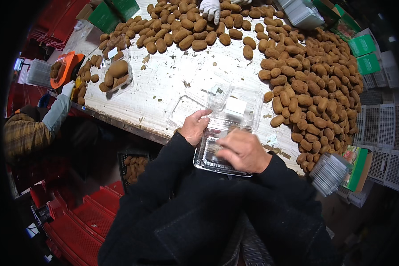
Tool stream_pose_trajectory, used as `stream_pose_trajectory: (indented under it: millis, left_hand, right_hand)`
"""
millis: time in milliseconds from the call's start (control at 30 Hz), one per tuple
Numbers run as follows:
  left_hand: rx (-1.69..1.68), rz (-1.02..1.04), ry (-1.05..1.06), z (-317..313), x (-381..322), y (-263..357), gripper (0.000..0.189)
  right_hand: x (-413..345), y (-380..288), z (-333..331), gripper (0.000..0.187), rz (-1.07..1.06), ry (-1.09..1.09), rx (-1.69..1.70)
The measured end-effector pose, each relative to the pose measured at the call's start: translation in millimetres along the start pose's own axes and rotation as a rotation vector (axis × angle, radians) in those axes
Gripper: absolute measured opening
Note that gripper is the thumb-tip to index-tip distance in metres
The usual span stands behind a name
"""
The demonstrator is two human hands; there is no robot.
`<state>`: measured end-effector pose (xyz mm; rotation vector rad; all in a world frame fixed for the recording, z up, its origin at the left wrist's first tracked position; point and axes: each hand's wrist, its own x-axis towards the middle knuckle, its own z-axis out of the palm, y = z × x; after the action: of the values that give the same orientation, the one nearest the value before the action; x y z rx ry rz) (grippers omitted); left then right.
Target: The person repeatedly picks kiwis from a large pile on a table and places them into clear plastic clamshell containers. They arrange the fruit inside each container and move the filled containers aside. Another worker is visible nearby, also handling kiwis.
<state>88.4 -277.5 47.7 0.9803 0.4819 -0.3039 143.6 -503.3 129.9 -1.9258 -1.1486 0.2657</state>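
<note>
My left hand (pixel 193 129) grips the left side of an opened transparent plastic clamshell box (pixel 222 170) near its hinge. The box's lid is folded back over the table and has a white label (pixel 235 106). Blurred, my right hand (pixel 245 151) is over the base with its fingers bent; whether they pinch anything I cannot tell. No fruit shows in the visible part of the base. To the right of the box lies a large heap of kiwifruit (pixel 314 88).
More kiwifruit (pixel 186 33) cover the table's far side, where a white-gloved hand (pixel 210 10) reaches in. A filled clamshell (pixel 118 76) sits left, near an orange scale (pixel 66 69) and another person's gloved hand (pixel 68 89). Stacked boxes (pixel 331 173) stand at right; red crates (pixel 86 216) lie below.
</note>
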Motion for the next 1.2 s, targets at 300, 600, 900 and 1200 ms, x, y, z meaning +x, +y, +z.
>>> stream_pose_trajectory:
  millis: [300,600,900,1200]
  left_hand:
    - [0.302,0.148,0.05,23,-29,-6,0.049]
    - [0.244,0.087,0.035,20,-26,-8,0.052]
    - [0.241,0.05,-0.052,20,-19,-9,0.056]
    - [-0.122,-0.161,-0.302,3,-6,2,0.064]
  right_hand:
    - [18,53,-58,0.043,0.33,0.087,-0.464]
    - [10,49,-51,0.049,-0.001,0.293,-0.598]
    - [-4,47,-47,0.013,0.118,0.418,-0.233]
    - [-28,20,-62,0.008,0.168,0.352,0.117]
